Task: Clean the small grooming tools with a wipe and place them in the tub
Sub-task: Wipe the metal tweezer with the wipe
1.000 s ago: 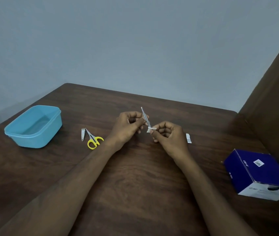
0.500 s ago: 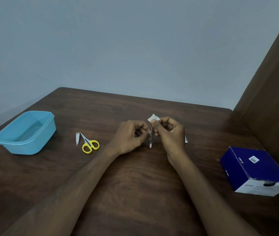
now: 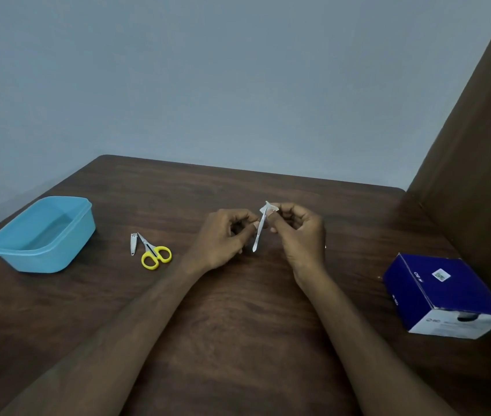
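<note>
Your hands meet over the bench [image 3: 238, 325], wiping a slim metal tool [image 3: 258, 235].

Your left hand [image 3: 223, 238] pinches it; your right hand [image 3: 298, 232] holds the wipe [image 3: 268, 209] seemingly around its upper end. Tub [image 3: 13, 253], nail clipper [image 3: 133, 244], scissors [image 3: 154, 253] lie left.

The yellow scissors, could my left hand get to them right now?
Probably not yet: nothing blocks the way to the yellow scissors, but your left hand is busy holding the metal tool against the wipe.
</note>
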Demonstrator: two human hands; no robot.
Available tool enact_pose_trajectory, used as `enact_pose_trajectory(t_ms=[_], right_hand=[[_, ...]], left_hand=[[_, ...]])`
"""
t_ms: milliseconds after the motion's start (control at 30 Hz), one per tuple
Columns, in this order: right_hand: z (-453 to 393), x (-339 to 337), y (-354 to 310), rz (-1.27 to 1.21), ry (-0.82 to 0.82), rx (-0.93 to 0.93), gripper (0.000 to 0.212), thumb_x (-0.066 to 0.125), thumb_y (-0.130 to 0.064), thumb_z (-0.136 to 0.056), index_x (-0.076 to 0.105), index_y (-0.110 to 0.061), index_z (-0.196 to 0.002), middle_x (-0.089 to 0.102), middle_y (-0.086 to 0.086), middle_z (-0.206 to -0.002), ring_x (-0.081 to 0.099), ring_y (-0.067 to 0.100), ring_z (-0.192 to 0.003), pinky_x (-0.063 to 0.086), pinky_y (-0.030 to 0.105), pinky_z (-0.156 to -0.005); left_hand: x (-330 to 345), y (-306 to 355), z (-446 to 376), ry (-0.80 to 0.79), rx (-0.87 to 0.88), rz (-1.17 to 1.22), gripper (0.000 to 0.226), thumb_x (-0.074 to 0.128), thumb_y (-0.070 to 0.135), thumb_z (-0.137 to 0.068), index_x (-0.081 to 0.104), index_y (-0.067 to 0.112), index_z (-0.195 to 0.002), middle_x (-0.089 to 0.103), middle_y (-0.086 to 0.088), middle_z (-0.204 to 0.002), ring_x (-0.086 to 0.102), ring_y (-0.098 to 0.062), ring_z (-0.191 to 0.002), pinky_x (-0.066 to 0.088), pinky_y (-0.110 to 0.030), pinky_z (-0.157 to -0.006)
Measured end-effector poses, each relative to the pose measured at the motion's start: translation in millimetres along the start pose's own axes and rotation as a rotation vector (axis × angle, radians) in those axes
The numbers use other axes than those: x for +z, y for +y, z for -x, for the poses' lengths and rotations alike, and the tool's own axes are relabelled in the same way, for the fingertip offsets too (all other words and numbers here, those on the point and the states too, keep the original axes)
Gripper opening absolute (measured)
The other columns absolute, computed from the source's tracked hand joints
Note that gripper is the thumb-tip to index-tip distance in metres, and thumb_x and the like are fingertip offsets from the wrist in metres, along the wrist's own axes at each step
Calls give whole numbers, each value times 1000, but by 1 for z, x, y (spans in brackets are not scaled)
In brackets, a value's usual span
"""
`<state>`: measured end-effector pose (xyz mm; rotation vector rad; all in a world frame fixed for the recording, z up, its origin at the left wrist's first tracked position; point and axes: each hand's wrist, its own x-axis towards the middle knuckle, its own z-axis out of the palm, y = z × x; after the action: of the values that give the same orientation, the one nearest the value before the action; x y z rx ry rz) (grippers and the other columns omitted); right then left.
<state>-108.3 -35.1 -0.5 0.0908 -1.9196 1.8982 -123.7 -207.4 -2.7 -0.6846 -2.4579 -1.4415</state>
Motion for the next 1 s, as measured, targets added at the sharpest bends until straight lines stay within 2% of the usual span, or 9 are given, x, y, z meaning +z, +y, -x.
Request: enact_pose_trajectory(t_ms=[67, 133, 267, 400, 500, 667, 833, 900, 1000], right_hand=[[1, 0, 0, 11, -20, 11, 14, 78, -11, -93, 81, -21, -84, 81, -2, -82, 71, 6, -72, 58, 34, -77], [3, 1, 1, 23, -64, 40, 12, 80, -18, -93, 81, -18, -81, 80, -3, -80, 68, 4, -73, 56, 36, -76], [3, 4, 4, 72, -118, 103, 13, 82, -25, -92, 81, -19, -81, 80, -7, -81, 69, 1, -77, 51, 30, -74], [-2, 4, 7, -38, 38, 171, 14, 84, -25, -91, 81, -12, -86, 76, -10, -77, 64, 1, -68, 49, 27, -67], [-7, 2, 9, -139, 122, 263, 22, 88, -30, -87, 81, -10, -90, 69, -11, -72, 56, 4, -63, 48, 26, -59], [-8, 0, 10, -181, 125, 296, 21, 91, -34, -84, 81, -15, -83, 57, -6, -63, 49, 7, -58, 46, 26, -57], [-10, -2, 11, -213, 146, 331, 21, 91, -35, -83, 81, -17, -82, 56, -4, -62, 49, 6, -53, 44, 27, -57], [-8, -1, 12, -192, 108, 317, 20, 89, -33, -86, 81, -15, -86, 57, -4, -62, 49, 6, -54, 44, 26, -55], [-6, 2, 13, -187, 86, 287, 17, 84, -29, -91, 82, -13, -91, 60, -4, -65, 51, 6, -56, 44, 24, -54]], left_hand=[[0, 1, 0, 8, 6, -24, 24, 66, 15, -103, 76, 33, -91, 76, 9, -78, 73, -19, -68, 61, -37, -58], [0, 2, 1, 22, 16, -56, 28, 67, 14, -102, 74, 36, -86, 76, 14, -78, 72, -11, -68, 58, -31, -60], [-1, -1, 1, 7, 2, -78, 21, 67, 14, -102, 76, 24, -87, 77, 7, -78, 74, -16, -71, 54, -33, -60], [1, -1, 1, -8, -18, -34, 24, 64, 27, -107, 77, 24, -87, 73, 10, -75, 67, -14, -64, 56, -37, -62], [1, -2, 1, -42, -16, -36, 20, 69, 29, -104, 80, 25, -88, 76, 12, -80, 72, -18, -74, 55, -35, -67], [2, -5, -1, -24, -34, 31, 10, 76, 23, -99, 83, 25, -93, 79, 8, -83, 71, -7, -75, 55, -28, -69], [3, -6, 0, -48, -31, 30, 7, 79, 23, -97, 82, 28, -92, 77, 5, -82, 67, -7, -71, 55, -30, -67], [3, -8, -1, -22, -54, 35, 9, 78, 21, -97, 81, 27, -92, 77, 8, -81, 66, -4, -69, 54, -24, -66], [3, -10, -2, 34, -88, 59, 8, 76, 18, -97, 81, 22, -92, 77, 7, -81, 64, -6, -68, 54, -26, -66]])
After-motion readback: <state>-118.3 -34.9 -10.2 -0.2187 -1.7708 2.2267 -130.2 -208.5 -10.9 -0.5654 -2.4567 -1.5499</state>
